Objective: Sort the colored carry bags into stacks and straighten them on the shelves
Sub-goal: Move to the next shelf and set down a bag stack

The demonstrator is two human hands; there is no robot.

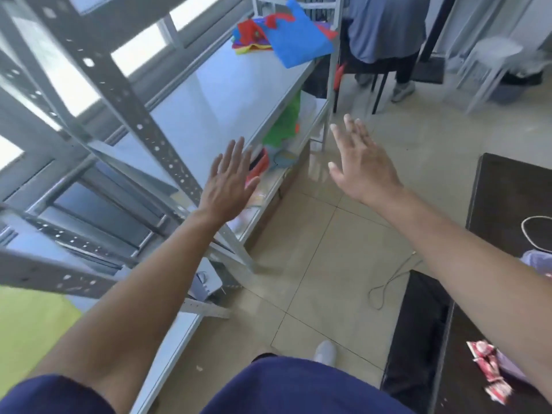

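A blue carry bag (301, 40) with red handles lies on a heap of red and mixed-colour bags (251, 37) at the far end of the grey metal shelf (215, 97). On the shelf below lie a green bag (283, 124) and a red one (259, 165). A yellow-green bag (27, 333) lies at the near left. My left hand (228, 180) is stretched out flat over the shelf's front edge, empty. My right hand (363, 162) is spread flat in the air over the floor, also empty. Both are well short of the blue bag.
Perforated shelf uprights (125, 94) cross the left of the view. A person (385, 34) stands beyond the shelf's far end. A dark table (507, 204) with a red wrapper (490, 372) is at the right. A white cable (391, 279) lies on the tiled floor.
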